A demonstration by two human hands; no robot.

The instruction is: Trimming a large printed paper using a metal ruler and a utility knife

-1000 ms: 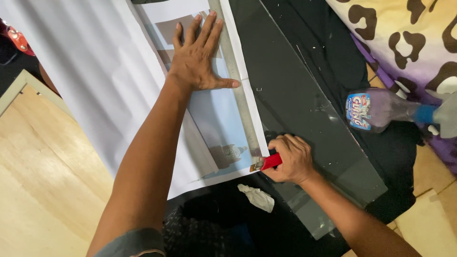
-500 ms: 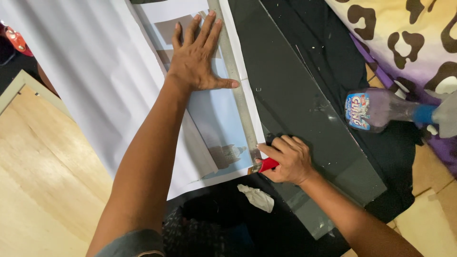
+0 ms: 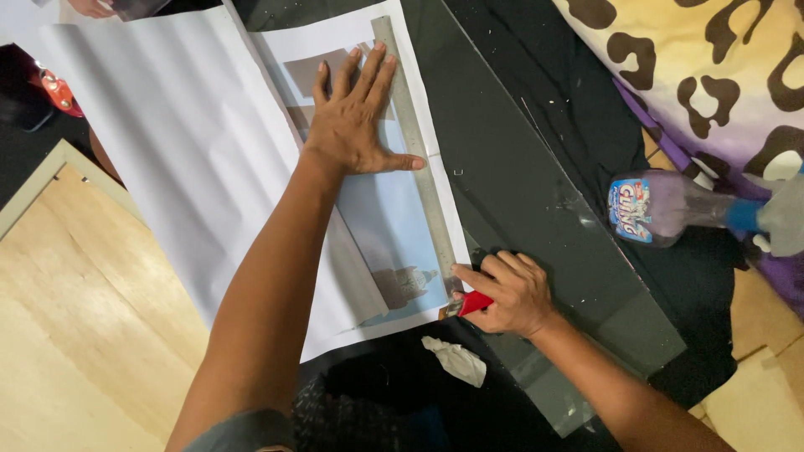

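We see left hand [image 3: 356, 125] flat, fingers spread, pressing print [image 3: 389, 226] beside ruler [image 3: 416, 151]; right hand [image 3: 507, 293] clenched around red knife [image 3: 471, 303] at ruler's near end.

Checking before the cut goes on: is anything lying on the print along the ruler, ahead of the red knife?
Nothing visible blocks it. The red knife in the right hand sits at the ruler's near end. The left hand presses flat on the print, left of the ruler's cutting edge.
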